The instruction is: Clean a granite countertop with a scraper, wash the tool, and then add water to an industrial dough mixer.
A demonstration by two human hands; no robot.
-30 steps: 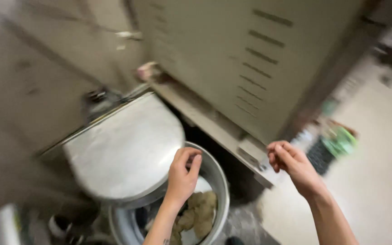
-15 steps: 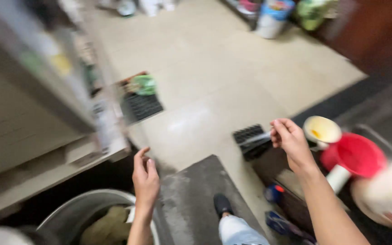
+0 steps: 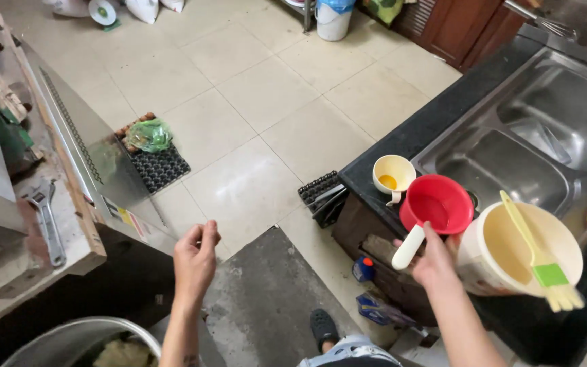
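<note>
While your right hand [image 3: 435, 261] rests its fingers against the white handle of the red round plastic scoop [image 3: 436, 204], not yet closed around it, note: scoop sits on the dark table [image 3: 402, 139] edge beside the steel sink [image 3: 511, 156]. Likely light, stiff, smooth; grip the handle mid-length. Left hand [image 3: 195, 261] loose, grasping nothing. Adjacent: small cream plastic cup [image 3: 393, 175]; cream plastic bucket [image 3: 511, 255] holding a yellow-green silicone brush [image 3: 535, 255]. Labels: yellow-and-white sticker [image 3: 127, 219] on the steel cabinet edge.
</note>
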